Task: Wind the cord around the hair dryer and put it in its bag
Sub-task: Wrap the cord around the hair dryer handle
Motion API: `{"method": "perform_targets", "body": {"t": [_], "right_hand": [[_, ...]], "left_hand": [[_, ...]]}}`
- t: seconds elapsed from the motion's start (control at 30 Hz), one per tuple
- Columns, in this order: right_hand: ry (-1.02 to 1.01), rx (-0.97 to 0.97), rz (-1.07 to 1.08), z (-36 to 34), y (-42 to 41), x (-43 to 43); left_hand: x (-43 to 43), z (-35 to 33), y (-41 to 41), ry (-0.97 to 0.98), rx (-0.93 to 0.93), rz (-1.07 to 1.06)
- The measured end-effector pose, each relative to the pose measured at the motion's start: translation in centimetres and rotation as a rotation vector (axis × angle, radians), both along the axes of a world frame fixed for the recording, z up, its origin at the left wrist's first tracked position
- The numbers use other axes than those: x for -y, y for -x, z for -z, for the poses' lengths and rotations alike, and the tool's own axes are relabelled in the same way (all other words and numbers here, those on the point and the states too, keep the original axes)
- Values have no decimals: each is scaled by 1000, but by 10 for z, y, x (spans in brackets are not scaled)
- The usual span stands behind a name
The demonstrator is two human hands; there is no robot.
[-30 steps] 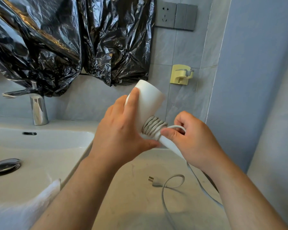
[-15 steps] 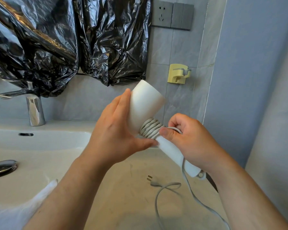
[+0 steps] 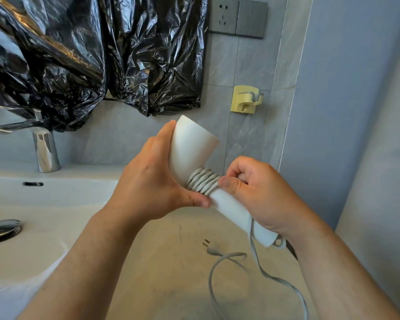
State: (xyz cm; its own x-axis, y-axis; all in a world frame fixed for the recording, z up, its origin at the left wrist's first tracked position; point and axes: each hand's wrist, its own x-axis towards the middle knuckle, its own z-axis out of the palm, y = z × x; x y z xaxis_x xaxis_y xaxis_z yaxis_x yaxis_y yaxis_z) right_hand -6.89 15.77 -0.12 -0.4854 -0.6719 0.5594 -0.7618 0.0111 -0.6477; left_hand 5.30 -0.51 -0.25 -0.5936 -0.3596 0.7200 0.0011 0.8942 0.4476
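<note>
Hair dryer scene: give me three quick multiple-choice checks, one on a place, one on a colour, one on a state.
1. Where is the plug? A in the sink; B on the counter; C in the wall socket.
2. What colour is the wall hook? A yellow; B red; C black.
3. How is the cord? A fully wound; B partly wound; C unwound.
Answers: B, it lies flat on the counter; A, it is pale yellow; B, coils ring the hair dryer handle, the rest trails loose.

Matt white plastic hair dryer [image 3: 189, 148]; glossy chrome faucet [image 3: 45, 151].
</note>
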Motion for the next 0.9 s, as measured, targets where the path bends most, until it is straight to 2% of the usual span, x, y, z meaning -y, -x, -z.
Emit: {"method": "perform_targets", "body": {"t": [0.3,0.53,0.67,0.77,0.83,0.9], "right_hand": [[7,127,-52,3,4,1],[-49,139,-85,3,1,1],[-84,129,-94,3,-3,3],[-151,165,-150,1,-4,-1],[-225,197,-223,-1,-3,-7],[-297,177,-209,-2,-4,-8]], "left_hand": [[-3,2,1,15,31,-25],[12,5,5,-182,-24,165],[17,8,7,-374,-59,199],[18,5,4,-441,-40,240],[19,2,0,-418,-27,251],[17,-2,-4,-326,-7,233]]}}
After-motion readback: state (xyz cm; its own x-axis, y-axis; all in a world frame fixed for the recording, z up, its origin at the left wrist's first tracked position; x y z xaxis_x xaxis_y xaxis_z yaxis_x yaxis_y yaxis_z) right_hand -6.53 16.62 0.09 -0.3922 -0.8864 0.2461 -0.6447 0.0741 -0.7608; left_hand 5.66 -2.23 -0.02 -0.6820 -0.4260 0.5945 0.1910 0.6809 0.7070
